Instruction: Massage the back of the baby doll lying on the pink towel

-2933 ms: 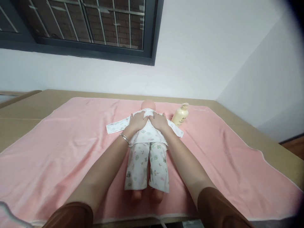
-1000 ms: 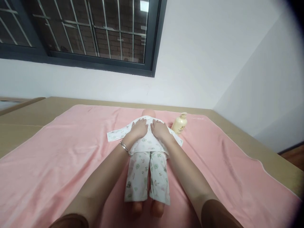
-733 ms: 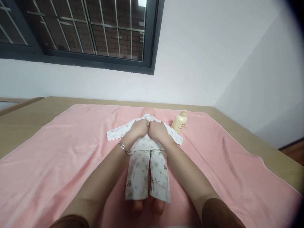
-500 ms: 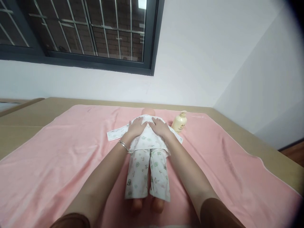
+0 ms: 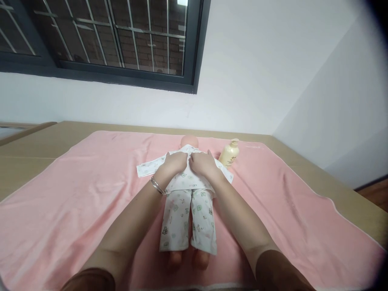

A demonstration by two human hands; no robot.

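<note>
A baby doll in a white printed shirt point(image 5: 188, 178) and matching trousers point(image 5: 175, 222) lies stretched out, its bald head point(image 5: 189, 141) at the far end and its feet point(image 5: 200, 258) towards me. My left hand point(image 5: 176, 162), with a silver bangle point(image 5: 157, 186) on the wrist, rests on the upper left of the shirt, fingers curled in. Beside it my right hand point(image 5: 202, 163) lies on the upper right, likewise closed, a small gap between the two. Both hands' fingertips are hidden, so whether they grip any cloth cannot be told. The doll's face is not visible.
A cream pump bottle point(image 5: 229, 154) stands just right of the doll's shoulder. Under everything spreads a wrinkled pink blanket point(image 5: 91, 190) on a tan padded surface point(image 5: 30, 165). A white wall point(image 5: 242, 81) and a barred window point(image 5: 136, 40) rise behind.
Both hands have gone from flat with fingers spread on the shirt to curled, closed fingers at about the same place. More of the doll's collar and head now shows.
</note>
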